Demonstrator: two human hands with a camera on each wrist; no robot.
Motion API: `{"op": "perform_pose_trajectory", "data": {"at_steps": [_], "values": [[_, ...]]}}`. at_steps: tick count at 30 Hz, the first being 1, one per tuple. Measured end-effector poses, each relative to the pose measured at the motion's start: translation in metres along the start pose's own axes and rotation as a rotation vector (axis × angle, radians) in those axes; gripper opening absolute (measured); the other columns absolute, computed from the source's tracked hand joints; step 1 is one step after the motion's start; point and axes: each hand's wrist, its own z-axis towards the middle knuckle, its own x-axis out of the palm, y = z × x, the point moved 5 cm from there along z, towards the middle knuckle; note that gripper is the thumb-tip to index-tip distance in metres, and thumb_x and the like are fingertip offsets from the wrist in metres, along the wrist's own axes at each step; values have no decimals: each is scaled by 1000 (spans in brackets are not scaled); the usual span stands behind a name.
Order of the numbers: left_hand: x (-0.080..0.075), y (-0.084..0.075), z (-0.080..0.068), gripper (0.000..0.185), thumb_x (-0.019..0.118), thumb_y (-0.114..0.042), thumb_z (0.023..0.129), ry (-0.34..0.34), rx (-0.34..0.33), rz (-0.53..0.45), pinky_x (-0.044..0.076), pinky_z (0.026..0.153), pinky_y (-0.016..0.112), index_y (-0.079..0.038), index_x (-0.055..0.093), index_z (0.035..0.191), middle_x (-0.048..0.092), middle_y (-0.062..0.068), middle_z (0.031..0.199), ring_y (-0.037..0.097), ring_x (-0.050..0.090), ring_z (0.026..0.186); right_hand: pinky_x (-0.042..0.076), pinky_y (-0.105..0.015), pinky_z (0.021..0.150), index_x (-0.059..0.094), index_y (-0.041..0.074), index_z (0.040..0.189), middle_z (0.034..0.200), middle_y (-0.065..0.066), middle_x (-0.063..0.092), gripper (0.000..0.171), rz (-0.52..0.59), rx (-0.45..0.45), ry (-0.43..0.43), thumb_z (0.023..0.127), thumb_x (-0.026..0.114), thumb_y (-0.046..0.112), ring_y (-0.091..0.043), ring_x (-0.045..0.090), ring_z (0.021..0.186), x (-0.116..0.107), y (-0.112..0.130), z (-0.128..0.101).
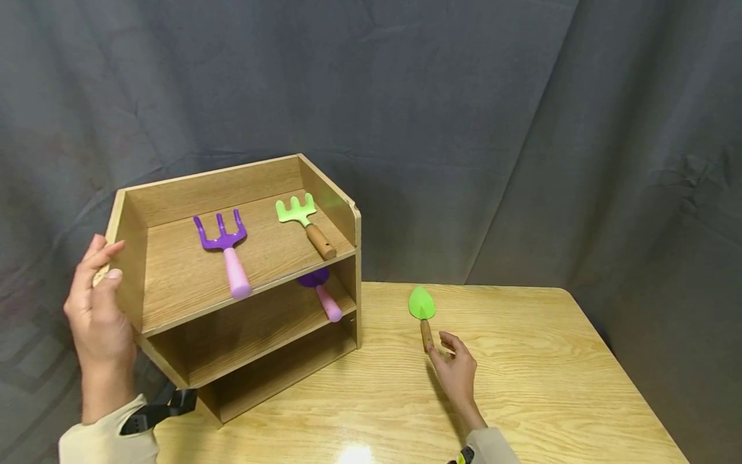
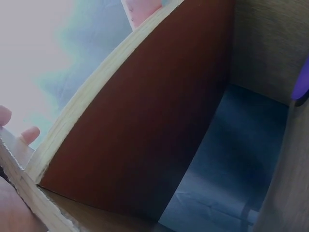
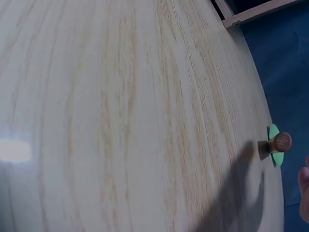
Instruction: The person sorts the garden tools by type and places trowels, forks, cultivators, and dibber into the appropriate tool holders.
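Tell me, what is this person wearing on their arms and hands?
Both hands are bare, with no gloves or rings to be seen. The left hand comes out of a cream sleeve with a black strapped device at the wrist. The right hand has a matching cream sleeve, with a small dark band bearing a yellow spot at its cuff.

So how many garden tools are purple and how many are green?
Purple: 2, the purple fork on the top shelf and the purple trowel on the middle shelf.
Green: 2, the green rake on the top shelf and the green trowel on the table, by the right hand.
Total: 4 tools.
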Motion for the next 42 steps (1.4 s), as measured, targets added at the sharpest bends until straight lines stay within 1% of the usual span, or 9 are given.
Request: {"op": "perform_pose_trajectory", "data": {"at_steps": [7, 16, 20, 23, 28, 32, 36, 39, 42], "values": [[0, -4, 0, 37, 43, 1, 89, 11, -13, 86, 21, 107, 22, 0, 69, 116, 47, 15, 143, 22, 39, 132, 52, -53, 73, 66, -6, 108, 106, -23, 67, 35, 1, 84, 5, 78, 79, 4, -37, 65, 93, 2, -8, -1], [-1, -10, 3, 39, 41, -2, 94, 40, 4, 366, 23, 105, 22, -6, 66, 124, 50, 8, 142, 14, 43, 130, 52, -50, 75, 65, -8, 109, 104, -24, 67, 36, 23, 169, 5, 78, 79, 4, -38, 64, 94, 5, -17, -1], [-1, -11, 5, 40, 40, -1, 94, 21, 12, 385, 26, 104, 21, -3, 66, 124, 53, 7, 139, 14, 45, 128, 53, -45, 75, 65, -9, 108, 101, -25, 67, 34, 36, 212, -10, 79, 78, 3, -38, 64, 93, 8, -20, -1], [-1, -11, 7, 41, 38, -1, 94, 2, -8, 365, 27, 104, 20, -2, 65, 125, 54, 7, 137, 15, 45, 128, 54, -35, 74, 66, -8, 109, 100, -24, 67, 34, 33, 244, -11, 79, 78, 4, -36, 65, 92, 11, -23, -2], [-1, -8, 9, 41, 37, 0, 92, -36, -57, 247, 25, 104, 19, -1, 66, 122, 54, 10, 137, 17, 45, 128, 51, -21, 69, 66, -6, 111, 99, -20, 67, 35, 4, 290, 6, 80, 78, 8, -31, 66, 90, 13, -26, -4], [0, -6, 7, 43, 34, -2, 91, -54, -62, 131, 24, 103, 21, 1, 68, 118, 55, 11, 137, 19, 45, 128, 52, -24, 70, 66, -4, 112, 100, -19, 67, 35, -14, 312, 23, 82, 76, 10, -31, 66, 90, 15, -29, -6], [0, -5, 6, 44, 33, -1, 88, -69, -67, -27, 27, 102, 21, 5, 69, 113, 56, 13, 134, 21, 45, 128, 52, -26, 71, 66, -5, 113, 102, -20, 67, 35, -9, 321, 33, 83, 75, 9, -31, 66, 91, 18, -31, -8], [0, -3, 6, 43, 33, 0, 87, -71, -70, -91, 30, 101, 20, 8, 69, 111, 57, 14, 133, 23, 45, 129, 53, -27, 72, 66, -5, 112, 102, -20, 67, 35, -7, 323, 26, 82, 76, 9, -31, 66, 91, 18, -31, -7], [0, -2, 6, 42, 34, 1, 87, -67, -71, -113, 31, 100, 19, 9, 69, 109, 56, 15, 133, 24, 44, 129, 53, -30, 72, 66, -4, 112, 101, -19, 67, 35, -12, 328, 20, 82, 76, 9, -31, 66, 91, 18, -31, -7]]}}
